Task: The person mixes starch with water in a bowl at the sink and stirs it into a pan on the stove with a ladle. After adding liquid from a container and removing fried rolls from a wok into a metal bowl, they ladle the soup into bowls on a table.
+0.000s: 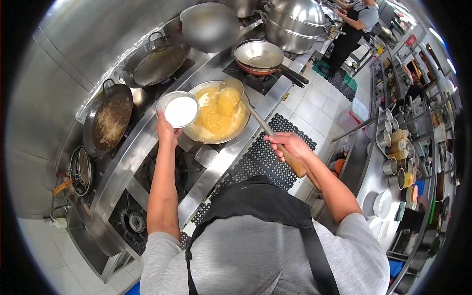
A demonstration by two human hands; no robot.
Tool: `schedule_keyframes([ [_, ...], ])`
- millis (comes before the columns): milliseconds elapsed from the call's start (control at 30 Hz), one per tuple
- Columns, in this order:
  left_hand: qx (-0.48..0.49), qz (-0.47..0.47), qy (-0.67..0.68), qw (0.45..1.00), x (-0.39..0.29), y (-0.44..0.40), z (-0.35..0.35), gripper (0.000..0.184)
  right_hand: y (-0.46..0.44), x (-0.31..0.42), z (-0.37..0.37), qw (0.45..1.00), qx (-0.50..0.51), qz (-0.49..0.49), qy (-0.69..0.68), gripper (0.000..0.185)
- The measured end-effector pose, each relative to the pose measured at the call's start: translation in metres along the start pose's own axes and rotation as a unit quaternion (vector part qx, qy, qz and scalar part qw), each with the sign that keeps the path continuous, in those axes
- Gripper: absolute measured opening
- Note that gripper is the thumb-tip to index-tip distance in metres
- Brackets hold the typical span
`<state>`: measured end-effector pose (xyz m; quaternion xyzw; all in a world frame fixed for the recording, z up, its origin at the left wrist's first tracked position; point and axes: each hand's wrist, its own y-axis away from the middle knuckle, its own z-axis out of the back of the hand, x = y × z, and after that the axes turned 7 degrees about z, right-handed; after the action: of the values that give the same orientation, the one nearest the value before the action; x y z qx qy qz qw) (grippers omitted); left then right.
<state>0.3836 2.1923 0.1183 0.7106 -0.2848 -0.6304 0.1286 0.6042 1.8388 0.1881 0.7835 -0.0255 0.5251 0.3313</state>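
Observation:
My left hand point(168, 129) is closed on the rim of a small metal bowl point(162, 101) of white liquid point(180, 111). The bowl is held at the left edge of a wide metal pan point(212, 142). Inside the pan lies a thick yellow mixture point(210, 123), with a pale patch near its upper left. A ladle point(264, 124) is gripped in my right hand point(289, 146), the fingers wrapped round its wooden handle. Its coated round head point(231, 90) is over the upper right of the pan, yellow mixture clinging to it.
Two dark woks point(113, 118) point(158, 65) stand along the steel back wall. Stacked frying pans point(259, 54) sit on a burner beyond the pan, handles jutting toward the aisle. A large steamer point(295, 24) is farther along. Another person point(354, 29) stands in the aisle; shelves line the right.

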Motion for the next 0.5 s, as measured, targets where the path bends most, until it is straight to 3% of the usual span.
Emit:
schedule_keyframes([
  [367,0.014,-0.002,-0.036,0.999,0.002,-0.026,-0.015,0.058,0.04,-0.004,-0.005,0.967,0.01,0.066,0.245,0.008],
  [500,0.021,-0.021,-0.037,0.999,0.005,-0.029,-0.025,0.056,0.069,-0.002,-0.002,0.968,0.02,0.02,0.25,0.012],
])
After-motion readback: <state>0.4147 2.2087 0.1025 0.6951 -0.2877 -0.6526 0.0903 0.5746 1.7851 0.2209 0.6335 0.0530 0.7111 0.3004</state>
